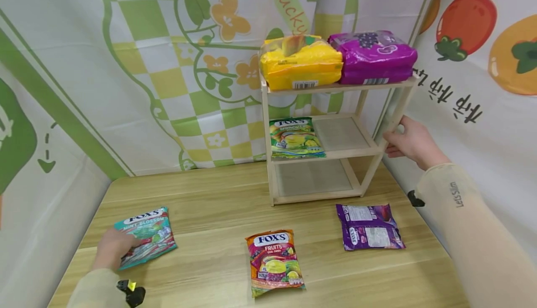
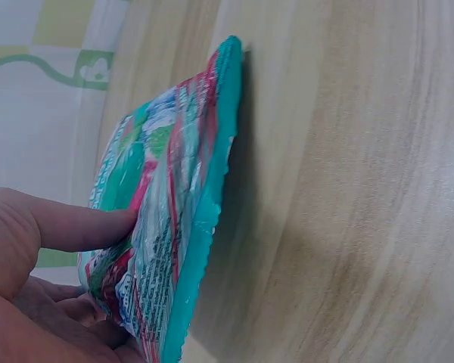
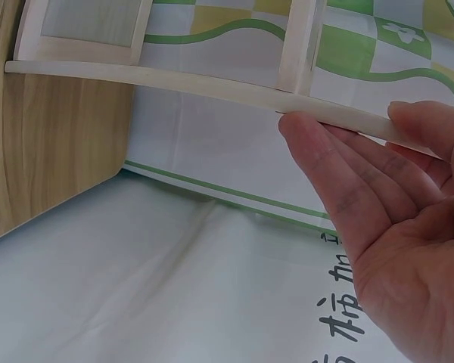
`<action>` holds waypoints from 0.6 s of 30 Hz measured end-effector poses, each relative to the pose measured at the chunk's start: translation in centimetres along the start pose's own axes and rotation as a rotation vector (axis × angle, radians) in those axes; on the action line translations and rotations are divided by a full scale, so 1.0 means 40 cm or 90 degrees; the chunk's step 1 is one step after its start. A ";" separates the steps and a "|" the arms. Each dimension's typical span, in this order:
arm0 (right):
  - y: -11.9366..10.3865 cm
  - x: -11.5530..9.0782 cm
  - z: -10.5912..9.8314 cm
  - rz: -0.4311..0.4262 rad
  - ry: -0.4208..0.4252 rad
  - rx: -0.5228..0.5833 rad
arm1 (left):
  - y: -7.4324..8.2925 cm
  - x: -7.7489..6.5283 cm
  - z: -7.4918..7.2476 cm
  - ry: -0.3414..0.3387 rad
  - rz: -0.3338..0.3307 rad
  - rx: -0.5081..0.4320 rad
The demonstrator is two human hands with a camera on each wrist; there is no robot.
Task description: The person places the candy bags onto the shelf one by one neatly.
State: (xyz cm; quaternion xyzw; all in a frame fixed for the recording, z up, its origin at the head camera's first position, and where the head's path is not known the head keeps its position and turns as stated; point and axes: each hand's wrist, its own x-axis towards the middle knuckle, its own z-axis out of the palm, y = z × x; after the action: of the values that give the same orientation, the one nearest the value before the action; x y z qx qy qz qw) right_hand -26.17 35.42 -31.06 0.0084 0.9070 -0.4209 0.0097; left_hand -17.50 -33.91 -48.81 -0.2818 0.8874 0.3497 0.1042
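With the left hand (image 1: 116,247) I am pinching the teal mint bag (image 1: 153,233), my thumb pressing on its printed face and my other fingers curling in behind it. The bag is sitting at the left of the wooden surface (image 1: 209,210), and from the left wrist view it is leaning at a tilt, its sealed teal edge running close to the wood; I cannot tell whether that edge is touching.

With the right hand (image 1: 413,142) I am gripping the front right upright (image 1: 402,107) of the pale rack (image 1: 316,197), my thumb lying on one side and my fingers on the other.

On the surface, the orange fruits bag (image 1: 274,263) is lying face up in front of the rack, between the teal mint bag and the flat purple bag (image 1: 371,228), which is showing its label panels near the foot of the gripped upright. A green bag (image 1: 295,136) is resting at the left end of the rack's middle shelf. Up top, a yellow pack (image 1: 304,65) and a plump purple pack (image 1: 373,58) are standing side by side, yellow on the left. A checkered cloth (image 1: 138,28) is hanging behind the rack.
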 end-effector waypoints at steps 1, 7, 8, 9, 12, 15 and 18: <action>-0.001 0.000 0.000 0.000 0.000 0.001 | -0.001 -0.001 -0.002 -0.001 -0.007 -0.009; -0.002 0.000 0.001 0.001 0.000 0.003 | -0.014 0.005 -0.012 -0.020 -0.015 -0.058; -0.001 0.000 0.001 0.001 -0.001 0.003 | -0.016 0.006 -0.014 -0.026 -0.012 -0.068; 0.000 0.001 0.001 0.002 -0.002 0.003 | -0.019 0.007 -0.017 -0.032 -0.007 -0.074; 0.003 0.003 -0.001 0.002 -0.005 0.003 | -0.026 0.009 -0.026 -0.050 0.010 -0.098; 0.005 0.004 -0.001 0.000 -0.007 0.005 | -0.026 0.008 -0.039 -0.083 0.019 -0.116; 0.005 0.004 -0.001 0.000 -0.008 0.007 | -0.023 0.008 -0.053 -0.125 0.023 -0.129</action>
State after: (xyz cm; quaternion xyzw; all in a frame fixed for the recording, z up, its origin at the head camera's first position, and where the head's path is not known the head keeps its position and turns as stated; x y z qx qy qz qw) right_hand -26.33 35.58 -31.17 0.0055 0.9047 -0.4256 0.0151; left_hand -17.20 -36.02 -47.88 -0.2392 0.8379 0.4654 0.1550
